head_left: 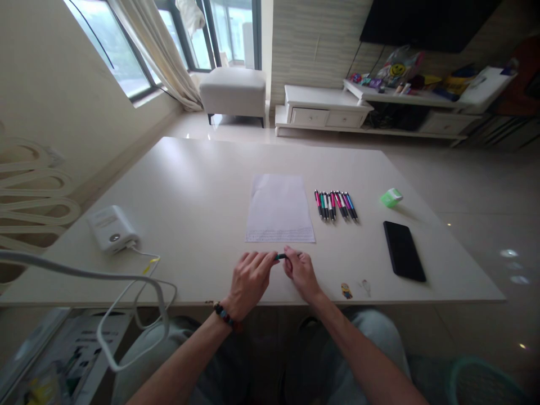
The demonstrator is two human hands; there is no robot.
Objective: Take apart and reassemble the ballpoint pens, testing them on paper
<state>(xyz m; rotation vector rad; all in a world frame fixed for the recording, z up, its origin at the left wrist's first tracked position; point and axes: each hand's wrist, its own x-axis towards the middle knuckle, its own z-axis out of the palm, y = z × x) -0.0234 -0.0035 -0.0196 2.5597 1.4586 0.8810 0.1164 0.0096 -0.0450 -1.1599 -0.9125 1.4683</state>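
Observation:
My left hand and my right hand meet near the front edge of the white table. Both pinch the same small pen, whose teal and black middle shows between the fingertips. A white sheet of paper lies just beyond the hands. To its right sits a row of several coloured pens, side by side.
A black phone lies at the right, a green eraser-like block beyond it. A white box with a cable sits at the left. Two small stickers mark the front edge. Far behind stand a stool and a low cabinet.

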